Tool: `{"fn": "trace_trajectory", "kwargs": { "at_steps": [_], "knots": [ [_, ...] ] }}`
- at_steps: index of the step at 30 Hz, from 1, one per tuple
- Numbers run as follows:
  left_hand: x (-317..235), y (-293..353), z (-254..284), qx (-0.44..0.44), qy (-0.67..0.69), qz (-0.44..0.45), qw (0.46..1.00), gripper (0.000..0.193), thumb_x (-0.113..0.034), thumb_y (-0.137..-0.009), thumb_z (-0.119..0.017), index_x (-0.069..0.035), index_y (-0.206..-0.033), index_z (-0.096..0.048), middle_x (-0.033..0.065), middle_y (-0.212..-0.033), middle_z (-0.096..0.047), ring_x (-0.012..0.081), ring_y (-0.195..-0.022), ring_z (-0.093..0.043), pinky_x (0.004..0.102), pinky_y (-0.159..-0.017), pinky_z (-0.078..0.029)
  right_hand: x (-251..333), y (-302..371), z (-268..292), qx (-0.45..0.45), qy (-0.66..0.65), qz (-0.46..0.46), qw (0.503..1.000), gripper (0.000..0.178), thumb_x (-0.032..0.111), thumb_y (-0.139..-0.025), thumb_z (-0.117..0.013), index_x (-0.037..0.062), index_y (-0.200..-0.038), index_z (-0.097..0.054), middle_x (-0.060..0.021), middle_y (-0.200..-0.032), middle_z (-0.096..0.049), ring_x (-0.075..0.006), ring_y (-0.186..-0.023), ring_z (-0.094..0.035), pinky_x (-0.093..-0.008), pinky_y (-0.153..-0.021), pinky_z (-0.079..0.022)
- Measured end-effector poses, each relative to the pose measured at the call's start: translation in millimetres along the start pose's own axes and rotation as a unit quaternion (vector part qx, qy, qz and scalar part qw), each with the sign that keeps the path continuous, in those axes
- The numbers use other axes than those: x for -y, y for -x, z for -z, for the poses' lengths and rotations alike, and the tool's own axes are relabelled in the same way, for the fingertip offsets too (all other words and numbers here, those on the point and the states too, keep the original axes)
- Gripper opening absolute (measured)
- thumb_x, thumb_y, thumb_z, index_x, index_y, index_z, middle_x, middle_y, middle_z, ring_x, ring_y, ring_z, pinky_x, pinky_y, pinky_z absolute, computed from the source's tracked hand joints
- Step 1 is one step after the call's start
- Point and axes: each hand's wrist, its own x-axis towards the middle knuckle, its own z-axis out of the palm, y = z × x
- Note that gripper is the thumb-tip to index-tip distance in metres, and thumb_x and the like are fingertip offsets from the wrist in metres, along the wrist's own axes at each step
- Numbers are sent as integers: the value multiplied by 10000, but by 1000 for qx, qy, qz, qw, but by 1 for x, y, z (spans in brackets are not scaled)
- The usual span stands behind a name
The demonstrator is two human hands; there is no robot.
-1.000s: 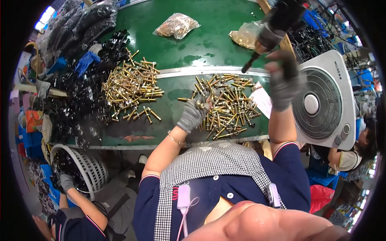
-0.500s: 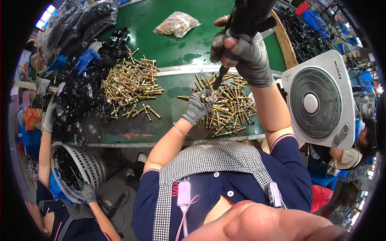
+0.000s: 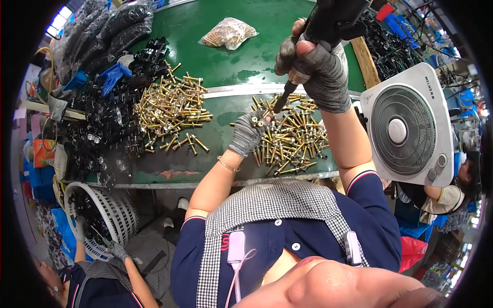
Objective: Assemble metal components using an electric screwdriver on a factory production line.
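My right hand [image 3: 321, 72], in a grey glove with bare fingertips, is wrapped round a black power screwdriver [image 3: 328, 25]. Its dark bit [image 3: 284, 98] slants down toward my left hand [image 3: 247, 132], which wears a similar glove. The left fingers are closed round a few brass-coloured bolts [image 3: 258, 121], whose ends show at the fingertips. The tip of the bit is at these bolts; whether it is seated on one I cannot tell. Beside and beneath the left hand spreads a pile of brass-coloured bolts [image 3: 295, 138] on the green table [image 3: 226, 110].
Left of my hands lies another bolt pile [image 3: 169, 108], with black parts [image 3: 102, 123] beyond it. A clear bag of bolts [image 3: 228, 34] lies farther back. A white box fan [image 3: 403, 126] stands at right. At lower left a co-worker's hands are at a white basket [image 3: 120, 218].
My left hand and the screwdriver bit have shifted slightly, staying together. The co-worker's hand has moved from the black parts on the table down into the basket.
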Motion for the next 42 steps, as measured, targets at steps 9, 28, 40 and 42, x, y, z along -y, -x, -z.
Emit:
{"fn": "trace_trajectory", "kwargs": {
  "at_steps": [9, 28, 40, 42],
  "knots": [
    [-5, 7, -6, 19, 38, 0, 999, 216, -240, -851, -605, -36, -886, -668, 39, -622, -593, 97, -572, -504, 270, -560, -428, 6, 0, -20, -72, -15, 2, 997, 518, 207, -632, -797, 30, -988, -465, -105, -704, -584, -211, -535, -570, -342, -528, -510],
    [-36, -10, -7, -31, 22, -30, 999, 208, -225, -800, -647, -20, -835, -640, 135, -581, -534, 211, -528, -496, 328, -543, -428, -6, -5, 18, 26, -30, 30, 999, 439, 244, -752, -682, 63, -1072, -441, -75, -772, -576, -239, -675, -555, -393, -625, -452],
    [-44, -12, -12, -29, 32, 1, 999, 216, -237, -811, -648, -22, -833, -651, 92, -623, -585, 150, -576, -543, 312, -573, -448, -5, -4, 21, 27, -37, 30, 998, 415, 206, -759, -674, 52, -1064, -439, -81, -757, -573, -245, -649, -563, -392, -614, -470],
    [-41, -12, -14, -21, 55, 8, 998, 210, -230, -814, -645, -23, -848, -648, 85, -628, -588, 147, -581, -543, 315, -576, -449, -5, -4, 20, 17, -24, 41, 999, 414, 200, -756, -673, 49, -1065, -441, -88, -762, -580, -246, -640, -572, -383, -603, -474]
  ]
}}
